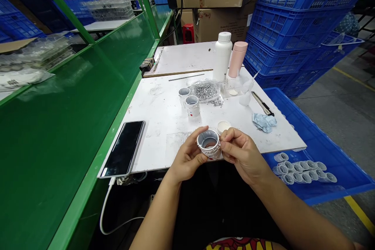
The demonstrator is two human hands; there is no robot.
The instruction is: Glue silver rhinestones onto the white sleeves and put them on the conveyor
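Observation:
My left hand (189, 154) grips a short grey-white ring-shaped cylinder (209, 143) with small studs around its outside, its open top facing me. At the cylinder's right side, my right hand (238, 148) has thumb and forefinger pinched together; whatever sits between them is too small to make out. A round white lid or shallow dish (224, 126) lies just behind the hands. Farther back stand two similar cylinders (192, 106), beside a clear plastic bag of small silvery metal pieces (206, 90), some of them spilled on the white table (155, 113).
A phone (122, 148) with a charging cable lies at the left edge. A white bottle (222, 56), pink flask (238, 59), utility knife (263, 104) and blue cloth (264, 122) sit behind and right. A blue bin (331, 156) holds several cylinders. A green conveyor (73, 113) runs along the left.

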